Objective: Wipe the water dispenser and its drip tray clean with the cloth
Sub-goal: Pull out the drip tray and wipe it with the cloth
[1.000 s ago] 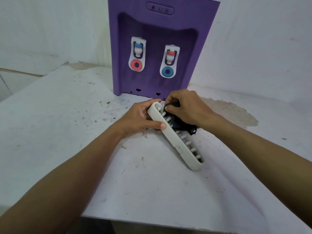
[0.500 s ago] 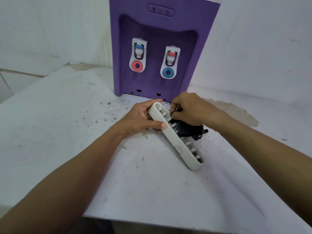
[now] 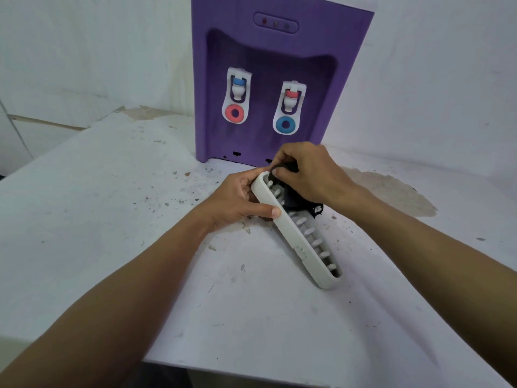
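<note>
1. One view, the head camera: I read both hands at work over the white table [image 3: 140, 219], in front of the purple water dispenser [image 3: 274, 51].
2. Water dispenser: it stands upright at the far side of the table, close to the wall. I note two taps on its front: the left tap [image 3: 237, 99] is blue-capped above a red ring, and the right tap [image 3: 289, 107] is red-capped above a blue ring.
3. Drip tray [image 3: 291, 236]: white and long, it lies on the table near the dispenser's base. It runs diagonally from far left to near right and is tipped onto one long side, with its ribbed inside facing right.
4. Left hand [image 3: 237, 200]: it grips the tray's far end, with the thumb laid across the near wall and the fingers behind it.
5. Right hand [image 3: 310, 175]: its fingers are curled and pinch the cloth [image 3: 300, 204] at the tray's far end.
6. Cloth: dark and bunched, it sits against the ribs in the tray's far half. A frayed end shows under the right wrist.
7. Table surface: I log dark specks around the tray and a brownish stain [image 3: 391, 191] beyond the right forearm.
</note>
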